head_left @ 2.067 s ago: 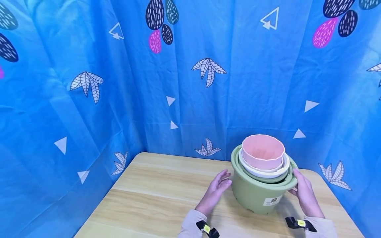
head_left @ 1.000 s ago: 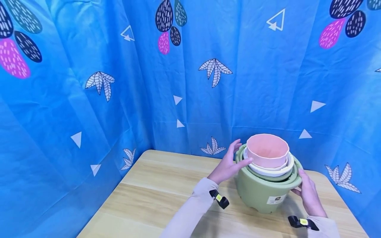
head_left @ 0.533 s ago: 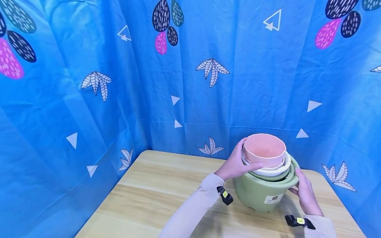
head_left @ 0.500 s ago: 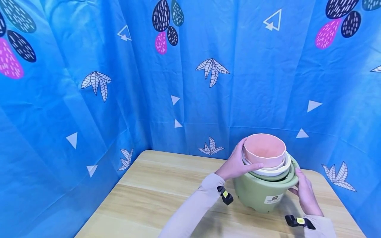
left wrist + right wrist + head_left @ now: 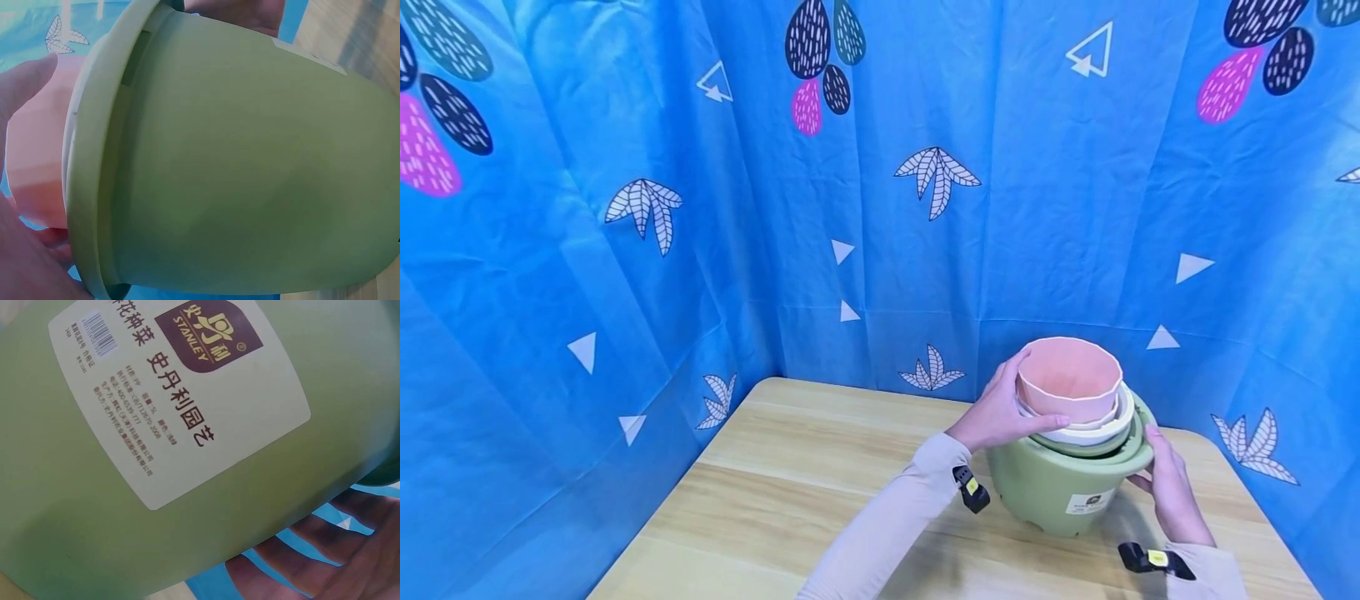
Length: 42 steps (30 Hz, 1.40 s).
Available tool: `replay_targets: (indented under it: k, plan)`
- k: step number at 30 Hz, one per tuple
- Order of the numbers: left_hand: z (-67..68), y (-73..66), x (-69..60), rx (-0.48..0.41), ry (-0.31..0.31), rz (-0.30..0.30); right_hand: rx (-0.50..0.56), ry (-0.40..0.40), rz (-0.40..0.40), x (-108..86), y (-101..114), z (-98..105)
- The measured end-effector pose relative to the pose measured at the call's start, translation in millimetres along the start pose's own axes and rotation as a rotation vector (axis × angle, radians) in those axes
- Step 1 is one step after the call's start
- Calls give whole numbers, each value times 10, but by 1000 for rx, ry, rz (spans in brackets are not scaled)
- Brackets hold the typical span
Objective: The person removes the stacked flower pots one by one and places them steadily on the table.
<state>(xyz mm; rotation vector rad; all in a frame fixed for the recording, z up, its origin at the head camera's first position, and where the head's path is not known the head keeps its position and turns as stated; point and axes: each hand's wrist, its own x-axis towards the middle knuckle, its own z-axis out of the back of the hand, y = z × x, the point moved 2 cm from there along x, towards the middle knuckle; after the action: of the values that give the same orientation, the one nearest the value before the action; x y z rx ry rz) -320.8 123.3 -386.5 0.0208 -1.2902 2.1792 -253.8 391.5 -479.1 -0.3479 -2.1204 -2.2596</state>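
A large green flowerpot [image 5: 1045, 492] with a white label [image 5: 1088, 502] stands on the table's right part. Nested inside it are a smaller green pot [image 5: 1078, 451], a white pot [image 5: 1097, 435] and, on top, a pink pot [image 5: 1070, 375] with a faceted rim. My left hand [image 5: 992, 415] holds the pink pot from its left side, thumb across the front and fingers behind. In the left wrist view the thumb [image 5: 31, 81] lies against the pink wall. My right hand [image 5: 1172, 483] grips the large pot's right rim, thumb on top and fingers beneath.
The light wooden table [image 5: 820, 475] extends to the left of the pots. A blue patterned curtain [image 5: 925, 267] hangs close behind the table and along both sides. Black straps [image 5: 972, 489] sit on both wrists.
My left hand came up from beside the large pot to the pink pot and took hold of it. In the last half second little has moved; the right hand stays on the rim.
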Motion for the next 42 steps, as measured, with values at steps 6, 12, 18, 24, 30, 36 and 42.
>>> replay_targets:
  k: [6,12,18,24,30,36,42]
  plan:
    - [36,33,8,37,-2,-13,23,-9,10,14,4,-20]
    - [78,119,65,77,16,-51,24,-10,13,28,8,-23]
    - [97,146,123,72,25,-75,15,-12,4,30,17,-17]
    - [86,159,131,66,13,-73,-20,-7,-30,27,-7,-3]
    - [70,166,124,42,3,-72,-32,1,-37,11,-31,3]
    - [75,146,133,44,-8,-87,-57,-7,-28,5,-17,4]
    - [79,136,143,38,-9,-90,-82,-2,-46,19,1,10]
